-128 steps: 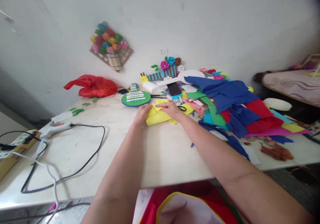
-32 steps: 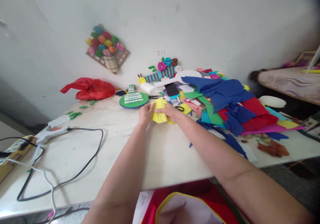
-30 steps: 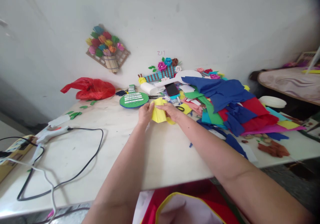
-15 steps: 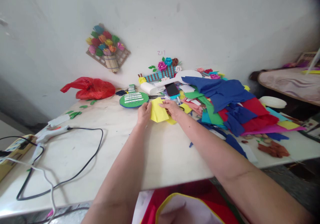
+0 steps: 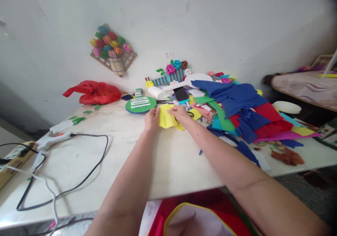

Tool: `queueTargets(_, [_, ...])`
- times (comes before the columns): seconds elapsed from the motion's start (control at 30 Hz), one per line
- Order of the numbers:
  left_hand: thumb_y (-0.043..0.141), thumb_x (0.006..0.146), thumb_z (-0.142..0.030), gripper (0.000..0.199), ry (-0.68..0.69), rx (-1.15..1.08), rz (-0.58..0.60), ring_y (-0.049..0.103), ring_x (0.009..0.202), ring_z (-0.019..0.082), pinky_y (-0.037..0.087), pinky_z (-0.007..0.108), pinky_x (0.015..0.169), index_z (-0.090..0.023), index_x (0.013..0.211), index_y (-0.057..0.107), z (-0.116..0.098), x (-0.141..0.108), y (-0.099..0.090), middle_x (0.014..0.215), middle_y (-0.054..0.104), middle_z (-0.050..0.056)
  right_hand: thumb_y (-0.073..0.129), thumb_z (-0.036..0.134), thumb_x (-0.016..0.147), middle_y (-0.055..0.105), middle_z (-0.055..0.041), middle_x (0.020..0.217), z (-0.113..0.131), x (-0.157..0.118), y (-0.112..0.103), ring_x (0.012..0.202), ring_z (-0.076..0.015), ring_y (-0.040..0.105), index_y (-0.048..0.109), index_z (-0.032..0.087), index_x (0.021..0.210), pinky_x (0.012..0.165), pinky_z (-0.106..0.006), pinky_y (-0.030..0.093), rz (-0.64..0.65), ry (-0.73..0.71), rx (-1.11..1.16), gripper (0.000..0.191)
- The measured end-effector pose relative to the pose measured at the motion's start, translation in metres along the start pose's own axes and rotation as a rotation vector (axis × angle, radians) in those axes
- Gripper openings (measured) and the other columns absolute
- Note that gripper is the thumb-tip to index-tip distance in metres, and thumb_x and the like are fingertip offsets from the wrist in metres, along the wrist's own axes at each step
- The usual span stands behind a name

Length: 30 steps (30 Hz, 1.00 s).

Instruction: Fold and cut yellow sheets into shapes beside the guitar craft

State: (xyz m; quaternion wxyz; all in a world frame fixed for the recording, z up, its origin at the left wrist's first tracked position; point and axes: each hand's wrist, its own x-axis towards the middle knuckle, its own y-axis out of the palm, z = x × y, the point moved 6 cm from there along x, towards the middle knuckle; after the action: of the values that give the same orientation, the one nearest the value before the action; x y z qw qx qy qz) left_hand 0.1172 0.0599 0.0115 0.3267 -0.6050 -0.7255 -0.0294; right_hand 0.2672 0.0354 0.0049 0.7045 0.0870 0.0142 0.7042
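Observation:
A creased piece of yellow paper (image 5: 166,117) is held up between my two hands above the table. My left hand (image 5: 152,118) grips its left edge, thumb against the paper. The fingers of my right hand (image 5: 180,113) pinch its upper right edge. Part of another yellow piece (image 5: 180,126) shows just below my right hand. Behind my left hand lies a green disc with white strips (image 5: 142,104). A black scissor handle (image 5: 190,114) shows beside my right hand.
A glue gun (image 5: 56,139) with a looped black cord lies at left, near a power strip (image 5: 16,158). A red plastic bag (image 5: 96,92) sits behind. Blue cloth-like sheets (image 5: 231,97) and coloured paper are piled at right, near a phone (image 5: 181,93).
The yellow paper has changed shape slightly in my hands. My right hand has shifted a little, and more of the black scissor handle shows beside it.

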Motion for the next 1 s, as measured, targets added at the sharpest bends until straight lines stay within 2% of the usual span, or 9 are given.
queueTargets(0.1, [0.051, 0.075, -0.036, 0.028, -0.018, -0.035, -0.001, 0.032, 0.051, 0.01, 0.023, 0.023, 0.049, -0.018, 0.055, 0.044, 0.001, 0.0, 0.0, 0.05, 0.037, -0.004, 0.068, 0.025, 0.062, 0.057, 0.0037, 0.049, 0.004, -0.001, -0.002, 0.054, -0.0128, 0.055, 0.059, 0.018, 0.057, 0.051, -0.023, 0.042, -0.037, -0.069, -0.04, 0.013])
queueTargets(0.27, [0.051, 0.075, -0.037, 0.028, -0.084, -0.169, 0.036, 0.033, 0.052, 0.01, 0.025, 0.022, 0.049, -0.018, 0.055, 0.042, 0.003, -0.002, 0.002, 0.051, 0.038, -0.004, 0.066, 0.025, 0.064, 0.063, 0.0038, 0.058, 0.007, -0.001, 0.002, 0.057, -0.0116, 0.058, 0.065, 0.017, 0.065, 0.059, -0.024, 0.045, 0.025, -0.091, 0.005, 0.008])
queueTargets(0.37, [0.05, 0.075, -0.036, 0.027, -0.097, -0.186, 0.05, 0.033, 0.052, 0.01, 0.027, 0.022, 0.049, -0.018, 0.056, 0.043, 0.004, -0.002, 0.002, 0.052, 0.039, -0.004, 0.067, 0.025, 0.063, 0.066, 0.0034, 0.065, 0.007, -0.001, 0.004, 0.064, -0.013, 0.061, 0.068, 0.018, 0.072, 0.065, -0.026, 0.047, 0.057, -0.09, 0.047, 0.012])
queueTargets(0.53, [0.049, 0.076, -0.038, 0.028, -0.113, -0.232, 0.06, 0.035, 0.05, 0.01, 0.028, 0.021, 0.047, -0.018, 0.057, 0.045, 0.007, -0.002, 0.002, 0.052, 0.04, -0.003, 0.065, 0.018, 0.061, 0.069, 0.0024, 0.074, 0.01, -0.001, 0.006, 0.07, -0.0127, 0.062, 0.07, 0.02, 0.074, 0.073, -0.027, 0.047, 0.071, -0.109, 0.088, 0.015])
queueTargets(0.8, [0.052, 0.074, -0.043, 0.029, -0.221, -0.398, 0.1, 0.038, 0.047, 0.009, 0.029, 0.02, 0.044, -0.017, 0.062, 0.048, 0.011, -0.003, 0.007, 0.052, 0.044, -0.003, 0.055, 0.015, 0.064, 0.07, 0.0, 0.077, 0.019, -0.005, 0.002, 0.08, -0.0157, 0.061, 0.073, 0.021, 0.074, 0.078, -0.03, 0.045, 0.064, -0.231, -0.185, 0.021])
queueTargets(1.0, [0.053, 0.074, -0.042, 0.029, -0.228, -0.431, 0.117, 0.039, 0.045, 0.008, 0.028, 0.02, 0.042, -0.016, 0.062, 0.047, 0.01, -0.005, 0.008, 0.05, 0.043, -0.003, 0.054, 0.023, 0.068, 0.071, -0.0026, 0.078, 0.026, -0.009, 0.002, 0.088, -0.0202, 0.061, 0.073, 0.019, 0.075, 0.082, -0.032, 0.043, 0.08, -0.304, -0.279, 0.021])
